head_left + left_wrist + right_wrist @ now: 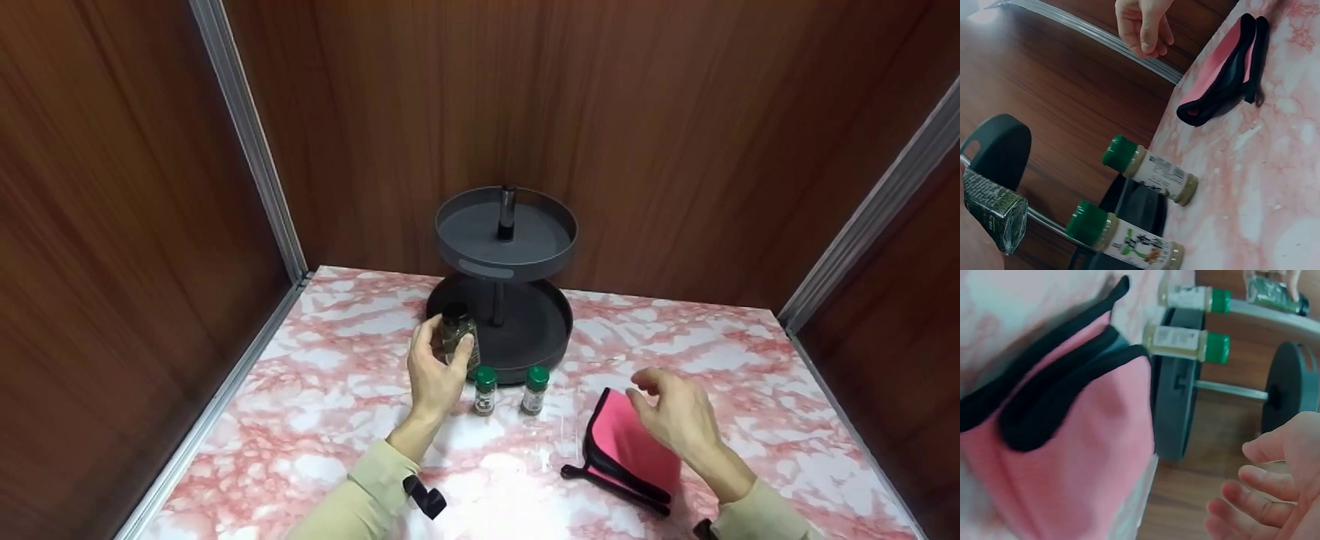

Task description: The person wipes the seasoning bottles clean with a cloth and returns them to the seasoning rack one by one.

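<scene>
My left hand (436, 375) grips a glass spice jar (459, 337) with a black cap and dark green contents, raised in front of the lower tier of a dark two-tier round rack (517, 360). In the left wrist view the jar (995, 211) shows its square glass base. Two green-capped spice bottles (485, 394) (534, 391) stand side by side on the table before the rack. Above a folded pink cloth (630, 442) with black edging hovers my right hand (679, 412), fingers loosely bent and holding nothing; the right wrist view shows its fingers (1264, 486) apart from the cloth.
The rack's upper tray (480, 225) has a central post (508, 214). A pink-and-white marbled table (337, 420) lies below, with brown wood-grain panels (390, 112) behind and at both sides. Metal corner strips (251, 142) join the panels.
</scene>
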Motion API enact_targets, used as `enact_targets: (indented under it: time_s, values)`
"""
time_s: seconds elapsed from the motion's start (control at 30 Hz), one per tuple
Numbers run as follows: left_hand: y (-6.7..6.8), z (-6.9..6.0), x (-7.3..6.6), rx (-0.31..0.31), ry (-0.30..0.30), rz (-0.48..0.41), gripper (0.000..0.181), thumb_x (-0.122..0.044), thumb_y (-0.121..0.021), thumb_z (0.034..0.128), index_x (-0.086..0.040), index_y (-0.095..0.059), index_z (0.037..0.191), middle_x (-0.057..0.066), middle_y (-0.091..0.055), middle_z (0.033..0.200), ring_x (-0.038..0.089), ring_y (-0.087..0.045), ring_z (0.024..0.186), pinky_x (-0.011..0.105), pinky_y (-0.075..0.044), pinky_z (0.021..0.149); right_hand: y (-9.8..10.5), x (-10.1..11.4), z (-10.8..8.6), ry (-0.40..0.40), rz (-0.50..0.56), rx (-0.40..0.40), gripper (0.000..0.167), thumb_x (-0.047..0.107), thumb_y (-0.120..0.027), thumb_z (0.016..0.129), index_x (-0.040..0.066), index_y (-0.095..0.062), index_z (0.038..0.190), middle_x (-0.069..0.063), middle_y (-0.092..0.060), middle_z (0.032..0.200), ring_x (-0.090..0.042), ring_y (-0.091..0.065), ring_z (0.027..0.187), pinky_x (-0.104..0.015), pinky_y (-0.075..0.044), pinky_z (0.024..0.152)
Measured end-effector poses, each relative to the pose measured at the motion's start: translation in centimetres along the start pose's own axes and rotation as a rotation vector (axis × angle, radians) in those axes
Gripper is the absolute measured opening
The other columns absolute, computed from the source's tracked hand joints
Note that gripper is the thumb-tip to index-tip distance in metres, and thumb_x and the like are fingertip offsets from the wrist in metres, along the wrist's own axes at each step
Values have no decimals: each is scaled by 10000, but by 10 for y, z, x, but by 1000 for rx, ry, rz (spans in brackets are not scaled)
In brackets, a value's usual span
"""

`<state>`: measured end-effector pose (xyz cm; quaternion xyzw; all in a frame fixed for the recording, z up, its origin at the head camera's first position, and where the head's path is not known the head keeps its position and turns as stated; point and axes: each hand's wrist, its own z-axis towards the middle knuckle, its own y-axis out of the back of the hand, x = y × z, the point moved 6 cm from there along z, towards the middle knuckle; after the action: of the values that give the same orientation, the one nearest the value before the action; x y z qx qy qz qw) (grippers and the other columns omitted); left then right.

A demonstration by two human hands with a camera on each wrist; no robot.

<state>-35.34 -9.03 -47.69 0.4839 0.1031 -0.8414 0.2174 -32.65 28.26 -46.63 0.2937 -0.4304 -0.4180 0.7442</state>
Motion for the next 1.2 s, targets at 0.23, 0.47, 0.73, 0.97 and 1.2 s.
enact_targets:
  time_s: [0.23,0.47,0.73,0.97,1.2]
  values:
    - [2,17,-26,9,-38,-32,472,-180,-849,955,-2,-706,1369,186,-703,1224,253,-656,1068,354,-553,906,4,35,20,163,42,-84,104,75,-856,937,79,-841,1040,-104,-853,959,-291,-810,853,-471,-637,716]
    - [-1,45,-59,-2,-94,-61,446,-205,-835,965,2,-719,1342,204,-715,1205,297,-681,1064,363,-563,834,6,71,45,422,58,-196,132,90,-876,938,59,-810,1047,-107,-801,914,-253,-767,782,-427,-634,669]
    - [-13,79,-99,41,-198,24,494,-217,-841,973,30,-702,1378,248,-710,1253,374,-709,1098,416,-599,898,10,116,90,575,20,-221,96,134,-822,1006,70,-803,1075,-109,-767,982,-287,-724,887,-428,-649,775]
    - [-25,105,-117,66,-194,55,505,-202,-850,965,12,-702,1398,249,-717,1281,393,-704,1169,524,-593,1011,11,140,120,598,-16,-225,92,193,-793,1040,106,-775,1061,-94,-740,1009,-302,-677,927,-456,-623,823]
    - [-45,126,-124,110,-159,84,516,-170,-851,975,11,-681,1428,250,-711,1329,396,-707,1231,529,-571,1102,3,155,145,617,-73,-214,122,200,-747,1067,80,-763,1072,-122,-707,984,-330,-643,905,-460,-600,805]
